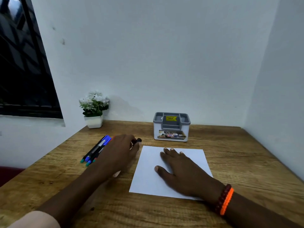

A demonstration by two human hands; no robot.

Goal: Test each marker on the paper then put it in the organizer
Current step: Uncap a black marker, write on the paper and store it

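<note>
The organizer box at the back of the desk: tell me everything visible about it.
The white plastic organizer box with a grey compartmented top insert stands upright on the wooden desk near the wall, beyond the white sheet of paper. A yellow price sticker sits on the insert, a printed label on its front. No markers show in it; nothing but the desk touches it.
</note>
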